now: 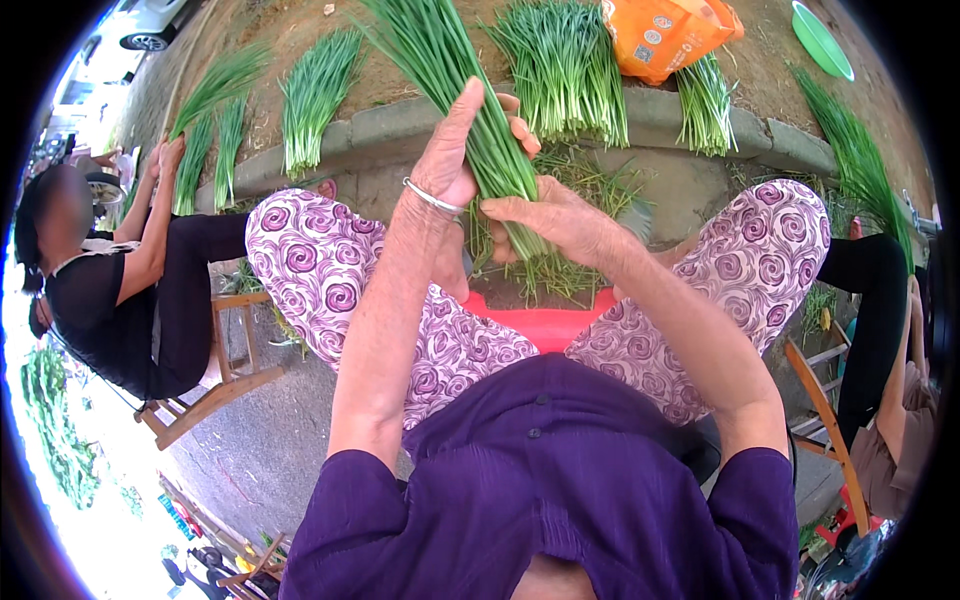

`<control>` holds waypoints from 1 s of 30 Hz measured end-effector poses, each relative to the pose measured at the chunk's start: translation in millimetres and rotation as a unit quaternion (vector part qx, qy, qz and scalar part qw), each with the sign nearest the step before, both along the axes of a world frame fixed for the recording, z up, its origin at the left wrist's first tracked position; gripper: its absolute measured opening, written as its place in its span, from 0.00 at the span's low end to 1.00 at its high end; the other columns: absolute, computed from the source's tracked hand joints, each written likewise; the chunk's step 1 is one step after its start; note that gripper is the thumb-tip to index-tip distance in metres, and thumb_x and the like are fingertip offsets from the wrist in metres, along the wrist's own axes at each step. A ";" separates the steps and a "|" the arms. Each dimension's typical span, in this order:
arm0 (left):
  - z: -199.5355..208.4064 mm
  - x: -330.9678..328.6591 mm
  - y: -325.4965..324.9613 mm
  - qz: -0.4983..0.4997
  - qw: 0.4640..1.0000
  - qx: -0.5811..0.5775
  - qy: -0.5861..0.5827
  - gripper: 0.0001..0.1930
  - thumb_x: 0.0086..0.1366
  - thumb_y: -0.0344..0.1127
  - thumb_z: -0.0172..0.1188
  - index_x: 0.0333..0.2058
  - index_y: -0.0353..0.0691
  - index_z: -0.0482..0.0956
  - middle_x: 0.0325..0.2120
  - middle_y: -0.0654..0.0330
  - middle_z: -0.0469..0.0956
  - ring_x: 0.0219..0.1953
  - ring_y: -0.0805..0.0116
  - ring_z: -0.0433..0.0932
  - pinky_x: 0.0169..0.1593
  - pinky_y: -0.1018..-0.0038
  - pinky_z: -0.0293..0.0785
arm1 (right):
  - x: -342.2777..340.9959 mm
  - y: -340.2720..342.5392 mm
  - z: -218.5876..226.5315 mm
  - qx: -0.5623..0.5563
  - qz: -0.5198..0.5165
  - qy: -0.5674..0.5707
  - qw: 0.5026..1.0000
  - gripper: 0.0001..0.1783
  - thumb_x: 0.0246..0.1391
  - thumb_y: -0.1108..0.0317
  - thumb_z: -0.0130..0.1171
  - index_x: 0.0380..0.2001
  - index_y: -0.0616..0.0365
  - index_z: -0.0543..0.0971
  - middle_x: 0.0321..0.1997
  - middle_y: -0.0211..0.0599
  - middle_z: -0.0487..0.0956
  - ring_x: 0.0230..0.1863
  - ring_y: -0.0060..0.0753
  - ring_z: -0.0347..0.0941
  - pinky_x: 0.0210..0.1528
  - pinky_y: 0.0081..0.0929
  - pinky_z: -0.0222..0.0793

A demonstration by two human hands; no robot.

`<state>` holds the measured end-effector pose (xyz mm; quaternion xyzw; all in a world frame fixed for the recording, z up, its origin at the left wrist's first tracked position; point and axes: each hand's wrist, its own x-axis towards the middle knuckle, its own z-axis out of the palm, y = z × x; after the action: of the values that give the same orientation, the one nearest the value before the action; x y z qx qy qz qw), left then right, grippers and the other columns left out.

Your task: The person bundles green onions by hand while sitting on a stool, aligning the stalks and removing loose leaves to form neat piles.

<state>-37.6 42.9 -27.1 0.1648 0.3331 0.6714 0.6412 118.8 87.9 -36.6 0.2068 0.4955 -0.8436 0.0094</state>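
Note:
A thick bunch of green chives (490, 140) slants up and away in front of me, its pale cut ends toward my lap. Around its middle my left hand (450, 155) is closed, thumb along the near side and fingertips showing past the far side. Lower down, my right hand (565, 220) grips the bunch near the pale ends, its thumb lying across the stalks. A silver bangle (432, 196) circles my left wrist. Loose chive trimmings (560, 278) lie on the ground below my hands.
Sorted chive bunches (322, 100) lean along a stone kerb (390, 122), with more chives (570, 75) beside an orange bag (670, 38). A green basin (822, 42) sits far right. A person (110, 260) at left holds chives; another sits at right. A red seat (540, 326) shows between my knees.

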 end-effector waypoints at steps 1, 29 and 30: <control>-1.7 -0.8 -0.3 0.001 1.000 -0.012 0.013 0.30 0.64 0.61 0.48 0.46 0.35 0.69 0.30 0.55 0.76 0.35 0.60 0.77 0.41 0.64 0.77 | 0.1 -0.3 1.4 -0.025 0.001 -0.005 1.000 0.16 0.53 0.56 0.60 0.34 0.60 0.74 0.25 0.31 0.74 0.25 0.25 0.73 0.26 0.23 0.71; -19.4 20.2 1.1 -0.105 0.991 -0.029 0.076 0.23 0.59 0.38 0.54 0.51 0.31 0.69 0.49 0.48 0.73 0.50 0.57 0.73 0.56 0.59 0.68 | 19.7 25.6 -15.4 -0.174 -0.041 0.034 0.983 0.15 0.56 0.56 0.57 0.34 0.58 0.72 0.22 0.28 0.70 0.19 0.24 0.69 0.19 0.22 0.66; -27.8 18.2 0.0 -0.099 0.992 -0.038 0.072 0.23 0.59 0.38 0.55 0.50 0.30 0.70 0.48 0.47 0.73 0.49 0.57 0.74 0.55 0.59 0.69 | 20.4 24.7 -18.4 -0.162 -0.041 0.014 0.986 0.15 0.56 0.56 0.56 0.35 0.58 0.71 0.22 0.28 0.69 0.19 0.24 0.68 0.20 0.23 0.65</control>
<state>-19.4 42.9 -54.9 0.2198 0.3858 0.5778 0.6848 139.3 112.6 -55.0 0.2108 0.3438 -0.9151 0.0015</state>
